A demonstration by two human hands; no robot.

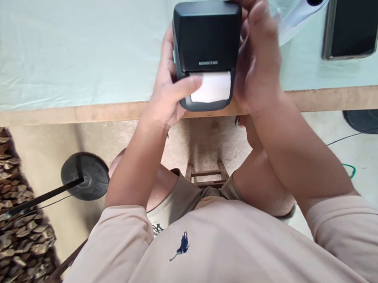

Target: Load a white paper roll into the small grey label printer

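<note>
Two hands clamp the black label printer (pixel 207 38) between them above the desk (pixel 72 59) edge; left hand (pixel 165 94) thumbs the white label (pixel 211 87), right hand (pixel 256 46) wraps its side; rigid, light, smooth-shelled, so grip the flat flanks.

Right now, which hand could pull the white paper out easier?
Probably the left hand: its thumb already rests on the white paper, while the right hand grips the black printer.
</note>
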